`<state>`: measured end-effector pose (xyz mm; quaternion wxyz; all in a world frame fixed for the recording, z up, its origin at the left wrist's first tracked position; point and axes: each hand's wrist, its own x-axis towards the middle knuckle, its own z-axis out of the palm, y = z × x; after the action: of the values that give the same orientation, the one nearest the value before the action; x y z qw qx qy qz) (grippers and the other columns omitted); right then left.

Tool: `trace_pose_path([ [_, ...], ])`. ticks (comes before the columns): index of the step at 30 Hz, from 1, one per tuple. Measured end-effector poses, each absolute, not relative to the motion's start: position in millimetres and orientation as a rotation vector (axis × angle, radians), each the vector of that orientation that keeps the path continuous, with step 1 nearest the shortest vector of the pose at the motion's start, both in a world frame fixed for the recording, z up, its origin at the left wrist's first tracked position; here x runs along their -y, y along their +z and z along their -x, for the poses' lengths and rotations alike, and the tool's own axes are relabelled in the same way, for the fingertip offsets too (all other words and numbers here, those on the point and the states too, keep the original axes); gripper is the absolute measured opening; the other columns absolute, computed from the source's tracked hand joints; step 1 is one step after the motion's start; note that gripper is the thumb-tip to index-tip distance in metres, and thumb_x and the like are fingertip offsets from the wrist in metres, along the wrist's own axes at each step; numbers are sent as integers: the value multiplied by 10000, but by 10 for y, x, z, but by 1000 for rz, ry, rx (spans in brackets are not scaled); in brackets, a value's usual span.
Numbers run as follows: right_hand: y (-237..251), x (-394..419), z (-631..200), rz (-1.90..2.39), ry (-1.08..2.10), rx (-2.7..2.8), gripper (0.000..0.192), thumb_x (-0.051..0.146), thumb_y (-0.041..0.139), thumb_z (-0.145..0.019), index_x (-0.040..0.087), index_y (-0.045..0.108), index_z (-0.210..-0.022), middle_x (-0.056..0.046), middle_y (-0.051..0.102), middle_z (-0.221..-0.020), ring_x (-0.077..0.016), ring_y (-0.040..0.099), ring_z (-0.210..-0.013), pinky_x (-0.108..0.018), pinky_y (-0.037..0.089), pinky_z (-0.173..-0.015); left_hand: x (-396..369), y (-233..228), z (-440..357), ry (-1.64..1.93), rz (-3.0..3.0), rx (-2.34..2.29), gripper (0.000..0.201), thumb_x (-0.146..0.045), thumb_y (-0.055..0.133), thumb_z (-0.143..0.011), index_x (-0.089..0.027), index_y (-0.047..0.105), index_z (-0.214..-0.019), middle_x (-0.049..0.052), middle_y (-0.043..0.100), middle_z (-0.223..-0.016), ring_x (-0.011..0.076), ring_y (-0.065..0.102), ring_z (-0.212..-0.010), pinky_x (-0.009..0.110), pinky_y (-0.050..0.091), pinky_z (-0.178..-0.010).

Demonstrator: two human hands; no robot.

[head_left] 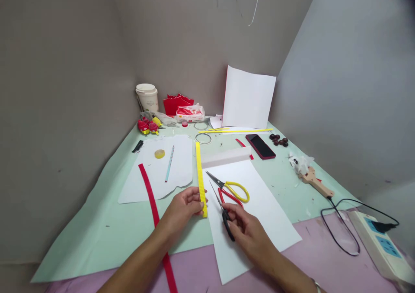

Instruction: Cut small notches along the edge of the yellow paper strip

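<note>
My left hand point(183, 207) pinches the near end of a long yellow strip point(200, 172) that lies along the left edge of a white paper sheet point(259, 206). Resting on that sheet, my right hand point(246, 230) grips the handles of black scissors point(223, 213), whose blades point away from me. A second pair of scissors with yellow and red handles point(231, 189) lies on the sheet just beyond my right hand. A red strip point(152, 202) runs toward me, passing under my left forearm.
Another white sheet point(158, 167) at left carries a tape roll point(159, 153) and a pencil point(169, 163). A phone point(260, 146), dark beads point(279, 140), a glue gun point(314, 181), a power strip point(381, 245), a cup point(147, 96) and a propped white card point(248, 98) surround the work.
</note>
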<state>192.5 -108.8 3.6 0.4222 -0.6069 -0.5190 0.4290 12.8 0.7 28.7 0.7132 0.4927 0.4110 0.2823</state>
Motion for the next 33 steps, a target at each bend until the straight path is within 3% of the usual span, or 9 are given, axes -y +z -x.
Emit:
trace_pose_path([
  [7,45,1066,-1904,1554,1105,1288,395,233,512,-868,186,563,-1257,-44,583,-903,-159,552,-742,-272,461,-684,4,303,-135,610,-1102,-1040,335,-295,698,-752,-166,634,-1054,-34,561,-714,102,516,-628,248,431,-668],
  [22,-50,1070,-1920,1544,1146,1275,430,292,532,-860,187,558,-1276,-57,595,-915,-176,573,-767,-270,471,-682,-8,200,-157,609,-1142,-1000,316,-201,631,-719,-142,586,-1027,-4,600,-768,101,520,-590,246,432,-599],
  [33,-37,1070,-1912,1531,1095,1291,409,285,552,-848,189,586,-1244,-46,616,-871,-172,575,-728,-273,478,-660,28,324,-173,618,-1152,-1018,228,-268,663,-747,-150,637,-940,-16,600,-708,98,524,-536,244,432,-584],
])
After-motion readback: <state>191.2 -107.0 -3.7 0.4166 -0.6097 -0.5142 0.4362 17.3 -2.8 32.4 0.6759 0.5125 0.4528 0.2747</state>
